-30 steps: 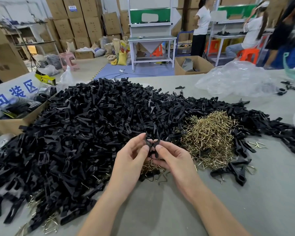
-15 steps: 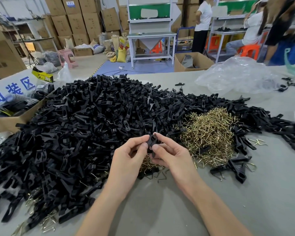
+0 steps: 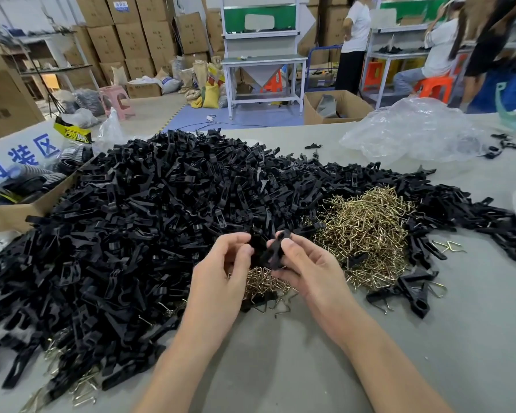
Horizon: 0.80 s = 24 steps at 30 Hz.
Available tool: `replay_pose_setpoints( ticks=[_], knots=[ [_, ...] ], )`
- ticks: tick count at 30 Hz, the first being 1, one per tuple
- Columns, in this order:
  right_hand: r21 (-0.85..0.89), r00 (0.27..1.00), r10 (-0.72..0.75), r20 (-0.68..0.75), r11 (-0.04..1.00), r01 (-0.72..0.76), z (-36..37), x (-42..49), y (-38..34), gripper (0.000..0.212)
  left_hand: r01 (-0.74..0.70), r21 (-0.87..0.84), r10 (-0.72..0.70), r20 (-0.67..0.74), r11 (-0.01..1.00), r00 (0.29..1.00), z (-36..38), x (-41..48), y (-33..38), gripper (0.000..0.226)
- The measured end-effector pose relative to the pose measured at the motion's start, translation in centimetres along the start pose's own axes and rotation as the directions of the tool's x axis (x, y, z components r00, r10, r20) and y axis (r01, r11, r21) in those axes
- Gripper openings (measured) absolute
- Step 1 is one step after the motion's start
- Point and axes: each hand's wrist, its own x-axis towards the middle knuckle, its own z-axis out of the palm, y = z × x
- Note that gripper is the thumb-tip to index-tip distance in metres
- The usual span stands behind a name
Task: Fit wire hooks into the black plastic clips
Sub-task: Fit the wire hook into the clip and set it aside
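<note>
Left hand (image 3: pixel 218 278), right hand (image 3: pixel 310 272) — black clip (image 3: pixel 276 251) pinched between.

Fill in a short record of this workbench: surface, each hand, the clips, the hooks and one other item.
surface: grey table
left hand: pinches one end of a black clip
right hand: pinches the other end of the clip
clip pile: large black heap, left of and beyond the hands
hook pile: brass-coloured heap, right of the hands, bordered by clips
bag: clear plastic, at the far right of the table
</note>
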Motion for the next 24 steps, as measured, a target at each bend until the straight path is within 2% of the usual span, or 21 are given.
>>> replay_pose_setpoints(
  ticks=[1,2,4,6,8,12,15,17,19,21,24],
  knots=[
    [0.030,0.999,0.002,-0.043,1.000,-0.001,-0.2,0.1,-0.2,0.026,-0.067,0.175,0.064,0.021,0.982,0.998,-0.4,0.1,-0.4,0.012],
    [0.067,0.996,0.011,-0.088,0.998,-0.005,-0.4,0.3,-0.3,0.027,-0.145,0.368,0.121,0.088,0.918,0.989,-0.7,0.1,-0.7,0.014],
    [0.141,0.987,0.034,-0.156,0.990,-0.012,-0.8,0.5,-0.3,0.023,-0.247,0.622,0.119,0.240,0.743,0.963,-0.9,0.0,-1.2,0.031],
    [0.182,0.980,0.057,-0.192,0.983,-0.022,-1.0,0.6,-0.4,0.015,-0.238,0.678,0.046,0.289,0.696,0.956,-0.8,0.1,-1.3,0.039],
    [0.192,0.975,0.078,-0.207,0.981,-0.037,-0.9,0.7,-0.4,0.015,-0.235,0.666,0.033,0.302,0.708,0.953,-0.8,0.2,-1.2,0.033],
    [0.178,0.978,0.101,-0.185,0.982,-0.068,-0.6,0.5,-0.5,0.018,-0.232,0.595,0.109,0.236,0.770,0.966,-0.9,0.1,-0.9,0.014],
    [0.178,0.980,0.117,-0.163,0.980,-0.087,-0.4,0.4,-0.7,0.017,-0.150,0.416,0.116,0.107,0.897,0.987,-0.7,0.1,-0.7,0.010],
    [0.183,0.981,0.131,-0.144,0.978,-0.103,-0.3,0.3,-0.8,0.016,-0.034,0.247,0.035,0.003,0.968,0.999,-0.7,0.2,-0.3,0.011],
    [0.175,0.984,0.145,-0.102,0.977,-0.126,-0.1,0.2,-0.8,0.016,0.100,0.062,-0.098,-0.034,0.993,0.995,-0.7,0.3,0.1,0.014],
    [0.148,0.986,0.158,-0.055,0.978,-0.148,0.2,0.1,-0.8,0.017,0.197,-0.114,-0.199,-0.007,0.974,0.980,-0.6,0.4,0.4,0.016],
    [0.114,0.987,0.159,-0.001,0.981,-0.158,0.7,-0.1,-0.7,0.019,0.274,-0.294,-0.273,0.046,0.916,0.961,-0.1,0.3,0.9,0.009]
  ],
)
